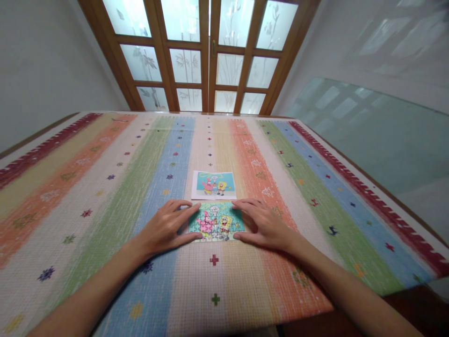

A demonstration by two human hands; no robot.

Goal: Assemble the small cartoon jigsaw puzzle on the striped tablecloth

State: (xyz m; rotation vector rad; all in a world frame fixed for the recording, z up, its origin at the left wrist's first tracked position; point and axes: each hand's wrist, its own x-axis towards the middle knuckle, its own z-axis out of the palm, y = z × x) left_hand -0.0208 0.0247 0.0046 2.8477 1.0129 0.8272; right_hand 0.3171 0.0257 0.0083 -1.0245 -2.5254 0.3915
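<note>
An assembled cartoon jigsaw puzzle (215, 222) lies flat on the striped tablecloth, its pieces joined into a rectangle. My left hand (171, 222) rests at its left side, thumb at the lower left corner and fingertips at the upper left. At the opposite side, my right hand (261, 222) touches the right edge in the same way. Both hands have thumb and fingers spread apart around the puzzle's ends. Just beyond the puzzle lies a printed picture card (214, 186) showing the same cartoon figures on a white sheet.
The striped tablecloth (140, 187) covers a wide table. Behind the table stands a wooden door (206, 61) with frosted glass panes. A glass panel (368, 135) leans along the right wall. The table's near edge runs close below my right forearm.
</note>
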